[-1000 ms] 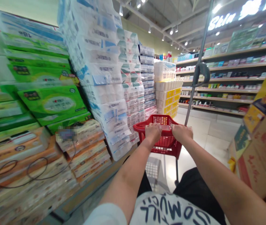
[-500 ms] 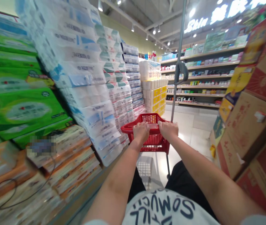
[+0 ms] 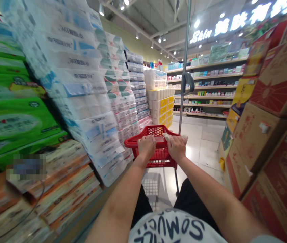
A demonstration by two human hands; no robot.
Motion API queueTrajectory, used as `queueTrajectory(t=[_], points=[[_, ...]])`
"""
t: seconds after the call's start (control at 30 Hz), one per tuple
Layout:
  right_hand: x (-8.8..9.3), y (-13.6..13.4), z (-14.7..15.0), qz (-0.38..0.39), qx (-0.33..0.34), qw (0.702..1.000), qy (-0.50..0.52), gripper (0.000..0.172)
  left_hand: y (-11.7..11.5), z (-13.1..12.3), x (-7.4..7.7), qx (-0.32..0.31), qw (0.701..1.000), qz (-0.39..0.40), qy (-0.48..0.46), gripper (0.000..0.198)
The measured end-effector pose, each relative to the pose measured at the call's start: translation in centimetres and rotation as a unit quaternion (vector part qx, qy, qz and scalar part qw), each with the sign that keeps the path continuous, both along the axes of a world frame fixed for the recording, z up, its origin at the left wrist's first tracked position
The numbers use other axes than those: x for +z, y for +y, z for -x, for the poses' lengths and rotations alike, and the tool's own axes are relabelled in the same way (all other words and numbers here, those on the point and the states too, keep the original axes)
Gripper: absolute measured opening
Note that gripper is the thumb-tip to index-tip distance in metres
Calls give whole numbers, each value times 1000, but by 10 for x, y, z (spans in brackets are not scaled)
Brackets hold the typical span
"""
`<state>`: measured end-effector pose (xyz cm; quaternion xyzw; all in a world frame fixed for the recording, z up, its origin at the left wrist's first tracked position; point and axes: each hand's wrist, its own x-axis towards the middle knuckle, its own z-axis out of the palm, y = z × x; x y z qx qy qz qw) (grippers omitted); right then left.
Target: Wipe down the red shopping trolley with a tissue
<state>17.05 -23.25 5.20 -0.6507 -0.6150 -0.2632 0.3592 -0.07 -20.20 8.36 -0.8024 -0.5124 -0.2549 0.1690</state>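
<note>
Where left hand point(image 3: 147, 145) and right hand point(image 3: 177, 147) clench it, the basket rim point(image 3: 132, 143) (red) underlies their fingers point(image 3: 145, 138).

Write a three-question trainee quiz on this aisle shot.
1. True or false: the left hand and right hand both grip the near rim of the red basket.
2. What is stacked close on the person's right? A) green packs B) cardboard boxes C) fruit crates
3. Fill in: the grey pole stands at the basket's ___ side.
Key: 1 true; 2 B; 3 right.
</note>
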Motion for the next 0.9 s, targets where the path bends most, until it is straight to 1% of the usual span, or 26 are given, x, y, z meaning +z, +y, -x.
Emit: queueTrajectory(t=[0.03,0.07,0.1,0.2,0.23,0.27,0.3,0.4,0.43,0.47,0.5,0.53,0.57,0.63,0.67,0.7,0.73,0.8,0.83,0.87,0.9], points=[[-4,-2,1,-23,3,1000,-5,36,0,0,0,-2,1000,0,-1,41],[-6,-2,1,-29,2,1000,-7,35,0,1,0,-4,1000,0,-1,41],[-4,-1,1,-18,-4,1000,-6,35,0,1,0,-5,1000,0,-1,41],[9,7,1,60,-19,998,9,40,0,2,1,-3,1000,3,1,42],[12,9,1,74,-21,997,14,42,0,1,1,-1,1000,5,2,42],[12,10,1,73,-22,997,16,42,0,1,1,0,1000,7,4,42],[10,9,0,56,-20,998,15,41,0,1,1,1,1000,9,5,43],[-4,2,0,-34,4,999,-4,33,-2,0,1,6,1000,17,2,43],[-6,0,0,-48,10,999,-7,32,-2,0,1,7,1000,20,0,43],[-5,-1,0,-45,10,999,-5,33,-3,0,2,9,1000,23,-1,42],[-1,0,0,-21,5,1000,3,35,-4,0,2,9,1000,25,-2,42],[6,2,-1,24,-4,1000,16,38,-4,0,3,10,1000,26,-2,42],[15,5,-1,77,-12,997,30,42,-5,0,3,10,1000,27,-1,42],[30,11,-3,192,-15,980,54,44,-5,0,4,8,1000,27,2,42],[33,12,-4,211,-13,976,58,45,-5,0,4,8,1000,27,4,42],[33,12,-4,205,-10,977,58,45,-6,0,4,7,1000,27,6,42],[28,10,-4,171,-5,984,52,44,-6,0,4,8,1000,28,8,42],[10,2,-4,56,12,998,28,40,-5,0,4,11,999,29,7,42],[0,-2,-3,1,24,1000,15,37,-5,0,4,13,999,29,6,42],[-9,-5,-3,-38,32,999,6,36,-5,0,3,14,999,29,4,42],[-15,-8,-4,-61,38,997,-3,36,-4,0,3,15,999,28,3,41]])
